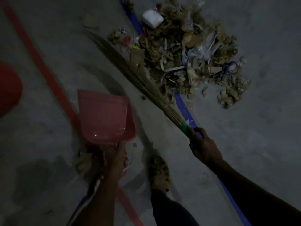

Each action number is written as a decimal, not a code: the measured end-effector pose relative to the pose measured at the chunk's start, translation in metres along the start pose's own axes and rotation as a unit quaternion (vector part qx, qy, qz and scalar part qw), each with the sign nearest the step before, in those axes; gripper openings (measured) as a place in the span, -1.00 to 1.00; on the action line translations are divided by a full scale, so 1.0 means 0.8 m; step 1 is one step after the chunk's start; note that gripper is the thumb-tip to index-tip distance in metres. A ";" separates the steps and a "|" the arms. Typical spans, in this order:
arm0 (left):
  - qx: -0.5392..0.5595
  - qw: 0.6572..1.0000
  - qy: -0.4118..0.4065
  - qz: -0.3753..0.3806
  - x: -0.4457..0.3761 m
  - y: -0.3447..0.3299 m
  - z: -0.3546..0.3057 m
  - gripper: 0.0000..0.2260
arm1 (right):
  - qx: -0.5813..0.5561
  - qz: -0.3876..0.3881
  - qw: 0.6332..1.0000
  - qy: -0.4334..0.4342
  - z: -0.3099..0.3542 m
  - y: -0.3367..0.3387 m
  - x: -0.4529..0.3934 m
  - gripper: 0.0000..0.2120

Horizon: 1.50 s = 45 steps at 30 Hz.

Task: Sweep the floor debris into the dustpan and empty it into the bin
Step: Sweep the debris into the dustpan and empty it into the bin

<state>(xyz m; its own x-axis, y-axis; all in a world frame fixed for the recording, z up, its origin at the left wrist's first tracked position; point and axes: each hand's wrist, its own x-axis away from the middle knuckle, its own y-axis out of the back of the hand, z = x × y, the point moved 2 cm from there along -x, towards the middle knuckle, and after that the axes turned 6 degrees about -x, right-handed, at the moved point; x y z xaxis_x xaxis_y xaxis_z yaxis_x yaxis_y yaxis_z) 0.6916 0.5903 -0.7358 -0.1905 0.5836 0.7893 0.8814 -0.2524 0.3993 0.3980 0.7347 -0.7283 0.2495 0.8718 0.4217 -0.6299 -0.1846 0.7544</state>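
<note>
A pile of dry leaves, paper scraps and plastic (187,51) lies on the grey floor at the upper middle. A white crumpled lump (152,19) sits at its far edge. My right hand (203,144) grips the green-banded end of a straw broom (140,80), whose bristles reach up-left along the pile's left side. My left hand (116,162) holds the handle of a pink dustpan (102,116), which hangs empty left of the broom, its mouth pointing away from me.
A red object's rounded edge (8,88) shows at the left border. A red line (48,75) and a blue line (184,108) are painted across the floor. My feet (159,173), in patterned shoes, stand below the dustpan. Open floor lies to the right.
</note>
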 end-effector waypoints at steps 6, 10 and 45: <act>0.049 0.999 -0.008 -0.019 -0.097 0.041 -0.069 -0.69 | -0.021 0.002 1.000 -0.004 0.069 -0.039 -0.133 -0.45; 0.041 0.999 -0.009 -0.021 -0.154 0.082 -0.107 -0.71 | -0.094 0.012 0.995 0.005 0.158 -0.065 -0.242 -0.43; -0.056 0.993 -0.014 0.101 -0.231 0.135 -0.196 -0.77 | -0.377 -0.123 0.871 -0.291 0.241 -0.074 -0.269 -0.50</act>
<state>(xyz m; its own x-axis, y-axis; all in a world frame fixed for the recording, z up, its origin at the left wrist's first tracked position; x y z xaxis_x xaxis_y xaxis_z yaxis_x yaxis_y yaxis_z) 0.7541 0.3341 -0.7650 -0.0015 0.5326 0.8464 0.8462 -0.4504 0.2849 0.5237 0.4709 -0.7669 0.6366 0.4247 0.6437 -0.7542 0.5169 0.4050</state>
